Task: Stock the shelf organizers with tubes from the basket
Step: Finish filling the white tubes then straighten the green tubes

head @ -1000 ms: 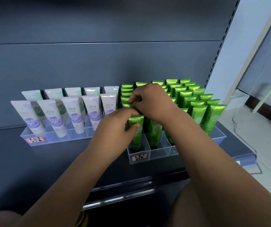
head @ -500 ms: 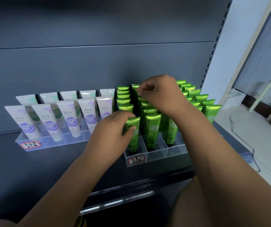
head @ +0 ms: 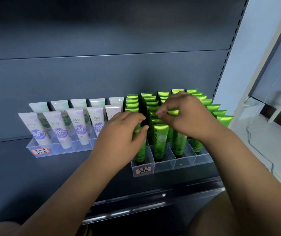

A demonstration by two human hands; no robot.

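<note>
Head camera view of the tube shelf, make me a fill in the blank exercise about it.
1. The front green tube carries the printed word ____.
2. The white tubes stand in ____ rows in their organizer.
3. Both the left hand and the right hand are at the ____ tubes.
Missing words: Chamomile; two; green.

I see green tubes (head: 159,140) standing cap-down in rows in the right clear organizer (head: 184,163); white-purple tubes (head: 81,125) lean back in the left organizer (head: 58,151).
</note>
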